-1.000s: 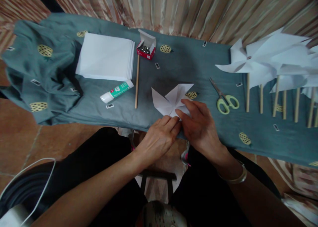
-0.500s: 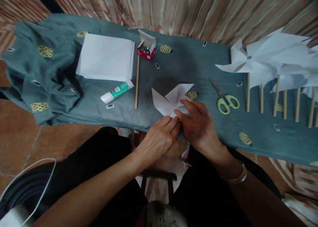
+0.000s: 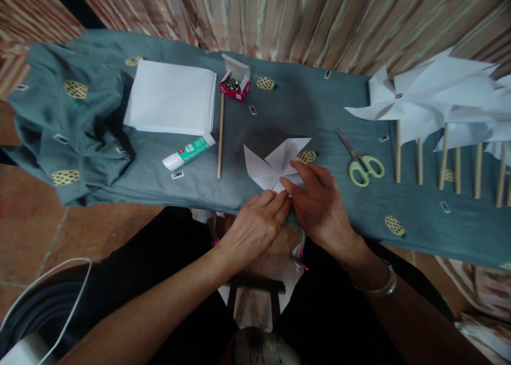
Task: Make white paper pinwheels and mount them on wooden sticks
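Observation:
A white paper pinwheel (image 3: 271,165) with cut, pointed blades lies near the front edge of the cloth-covered table. At its near edge, the curled fingers of my left hand (image 3: 261,218) are closed on the paper, their tips hidden. My right hand (image 3: 321,200) grips the right side of the same paper, with thumb and index finger on top of it and part of the blade hidden beneath. Right of that hand lie scissors with green handles (image 3: 361,168). To the left are a wooden stick (image 3: 221,141) and a green and white glue stick (image 3: 189,151).
A stack of white paper (image 3: 171,96) sits at the left back. Beside it stands an open red box of metal pins (image 3: 235,83). Several finished pinwheels on sticks (image 3: 431,99) overlap at the right. The blue-green cloth (image 3: 91,141) is bunched at the left end.
The view has tilted very slightly, so the table sits a little lower. Both hands keep almost the same hold on the pinwheel.

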Demonstrator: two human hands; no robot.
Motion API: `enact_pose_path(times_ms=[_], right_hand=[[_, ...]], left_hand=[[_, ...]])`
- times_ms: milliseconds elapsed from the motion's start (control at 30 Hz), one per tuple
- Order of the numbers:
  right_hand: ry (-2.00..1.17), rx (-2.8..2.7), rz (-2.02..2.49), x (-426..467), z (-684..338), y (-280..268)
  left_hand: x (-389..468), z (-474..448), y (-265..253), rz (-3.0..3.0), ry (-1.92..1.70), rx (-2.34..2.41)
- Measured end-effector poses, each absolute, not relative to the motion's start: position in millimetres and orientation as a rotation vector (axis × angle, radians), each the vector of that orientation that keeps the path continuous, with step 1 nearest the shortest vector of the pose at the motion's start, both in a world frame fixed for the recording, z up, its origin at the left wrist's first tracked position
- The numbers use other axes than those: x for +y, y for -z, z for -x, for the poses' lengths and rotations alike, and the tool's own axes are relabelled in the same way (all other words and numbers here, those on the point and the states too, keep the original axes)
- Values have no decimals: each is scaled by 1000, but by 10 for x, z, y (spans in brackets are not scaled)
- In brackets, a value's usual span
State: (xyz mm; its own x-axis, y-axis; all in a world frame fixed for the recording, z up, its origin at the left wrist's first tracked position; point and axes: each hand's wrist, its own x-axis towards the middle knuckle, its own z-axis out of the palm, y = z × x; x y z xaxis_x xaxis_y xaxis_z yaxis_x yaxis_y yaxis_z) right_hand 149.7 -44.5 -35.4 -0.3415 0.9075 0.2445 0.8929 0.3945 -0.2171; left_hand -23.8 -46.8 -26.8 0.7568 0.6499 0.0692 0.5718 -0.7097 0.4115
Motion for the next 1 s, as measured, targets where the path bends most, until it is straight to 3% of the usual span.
enact_pose_path(times_ms=[1000], right_hand=[[19, -2307, 1525, -428, -1618, 242]], left_hand=[[-483, 262, 340, -2707, -423, 956]])
